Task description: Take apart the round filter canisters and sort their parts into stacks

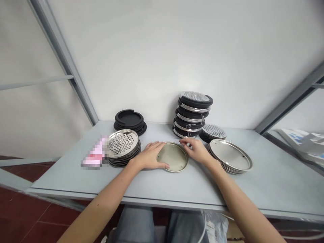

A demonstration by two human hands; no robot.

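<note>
A shallow round metal tray (176, 157) with a raised rim and small holes lies flat on the table in front of me. My left hand (151, 157) grips its left side, thumb at the near rim and fingers at the far rim. Over the tray's far right edge is my right hand (195, 150), its thumb and fingertips pinched together; whatever may be between them is too small to make out. Left of the tray stands a stack of perforated metal discs (124, 143). A pile of similar plain metal trays (230, 155) sits beside my right forearm.
Behind, a tall stack of black rings and metal discs (192, 116) stands near the wall, with wire loops hanging out. Black round holders (129, 119) are piled at back left. Another perforated-disc pile (214, 131) is at back right. A blurred pink item (97, 153) lies left.
</note>
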